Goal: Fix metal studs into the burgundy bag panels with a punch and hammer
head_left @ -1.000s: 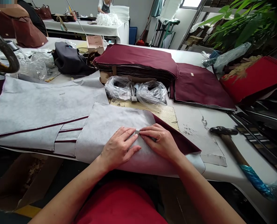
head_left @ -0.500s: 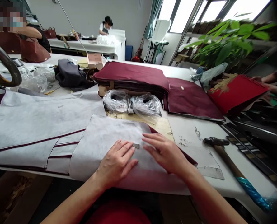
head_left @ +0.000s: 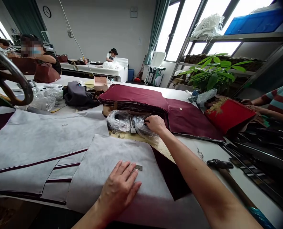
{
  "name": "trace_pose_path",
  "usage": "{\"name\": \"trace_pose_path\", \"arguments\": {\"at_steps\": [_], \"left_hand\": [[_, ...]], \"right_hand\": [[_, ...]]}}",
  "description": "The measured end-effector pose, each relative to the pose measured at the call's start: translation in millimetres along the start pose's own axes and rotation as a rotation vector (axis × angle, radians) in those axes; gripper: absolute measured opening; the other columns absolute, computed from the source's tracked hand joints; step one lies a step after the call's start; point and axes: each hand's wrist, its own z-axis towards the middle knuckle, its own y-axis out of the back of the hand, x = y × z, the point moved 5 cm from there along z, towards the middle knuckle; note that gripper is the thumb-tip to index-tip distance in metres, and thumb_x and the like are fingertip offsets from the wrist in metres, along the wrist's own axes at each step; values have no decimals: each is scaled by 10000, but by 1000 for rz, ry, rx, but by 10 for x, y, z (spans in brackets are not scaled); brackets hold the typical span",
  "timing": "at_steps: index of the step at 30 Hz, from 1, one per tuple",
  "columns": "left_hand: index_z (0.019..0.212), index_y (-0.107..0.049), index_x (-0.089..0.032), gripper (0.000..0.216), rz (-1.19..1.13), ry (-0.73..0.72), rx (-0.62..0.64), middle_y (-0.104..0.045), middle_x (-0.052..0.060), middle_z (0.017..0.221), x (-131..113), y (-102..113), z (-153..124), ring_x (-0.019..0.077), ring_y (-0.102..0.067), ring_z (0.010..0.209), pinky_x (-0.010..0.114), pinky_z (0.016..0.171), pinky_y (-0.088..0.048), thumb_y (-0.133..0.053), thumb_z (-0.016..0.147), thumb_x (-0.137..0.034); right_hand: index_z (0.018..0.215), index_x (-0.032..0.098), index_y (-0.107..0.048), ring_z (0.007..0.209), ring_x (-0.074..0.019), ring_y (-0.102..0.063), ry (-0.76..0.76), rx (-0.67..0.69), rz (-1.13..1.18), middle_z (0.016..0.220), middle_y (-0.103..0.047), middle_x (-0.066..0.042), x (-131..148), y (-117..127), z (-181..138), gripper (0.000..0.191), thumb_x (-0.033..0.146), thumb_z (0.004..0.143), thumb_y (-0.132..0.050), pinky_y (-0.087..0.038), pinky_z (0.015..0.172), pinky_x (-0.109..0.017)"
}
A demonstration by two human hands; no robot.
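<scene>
My left hand (head_left: 119, 187) lies flat with fingers spread on a grey-backed fabric piece (head_left: 108, 159), its fingertips beside a small metal piece (head_left: 139, 167) set in the fabric. My right hand (head_left: 155, 124) reaches forward to a clear plastic bag (head_left: 146, 124) of dark small parts; its fingers curl into the bag's opening, and what they hold, if anything, is hidden. A second clear bag (head_left: 119, 121) sits just left of it, with a small metal block (head_left: 132, 127) between them.
A stack of maroon fabric panels (head_left: 136, 97) lies behind the bags. More grey-backed panels (head_left: 36, 140) overlap at left. A hammer (head_left: 224, 173) rests at right on the white table (head_left: 210, 149). Other people work at far tables and at right.
My right hand left the small metal piece and moved forward to the plastic bag. The left hand stayed flat on the fabric. The view tilted upward.
</scene>
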Motion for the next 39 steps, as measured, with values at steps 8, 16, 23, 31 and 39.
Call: {"name": "trace_pose_path", "arguments": {"at_steps": [8,16,23,31,39], "left_hand": [[1253,-671,-179,310,8,8,10,-674,73,1355,12,-26,-13,301,-623,1244,554,1087,-528,-546,1008,-321],[1262,-662,-186,311,-12,19,36,-658,71,1371,41,-45,-25,296,-596,1265,557,1109,-499,-551,1010,-330],[1252,-660,-181,310,-10,15,76,-655,82,1363,48,-16,-10,286,-585,1260,542,1129,-466,-545,1020,-353],[1291,-645,-177,345,-6,24,92,-651,94,1372,54,-6,-8,293,-579,1273,535,1146,-442,-551,1020,-367],[1267,-675,-158,343,6,9,57,-664,104,1359,52,1,-24,289,-596,1265,539,1137,-466,-555,1017,-361]], "right_hand": [[1063,199,-794,770,-187,-724,-131,-105,393,860,-770,-54,-298,-1,-66,233,243,887,-647,-552,756,-276],[1067,114,-725,629,-154,-653,-104,-132,765,751,-695,-49,-260,167,-358,314,370,898,-661,-560,589,-261],[1011,192,-715,760,-191,-674,245,-97,557,860,-713,-48,376,176,-1520,177,271,980,-560,-544,706,-312],[1115,179,-722,914,-216,-644,661,-106,178,1078,-747,-48,593,-20,-2256,208,123,992,-564,-542,822,-341],[1211,199,-716,1032,-228,-626,719,-47,217,1242,-721,-24,539,-36,-2260,247,181,1005,-581,-526,896,-403]]}}
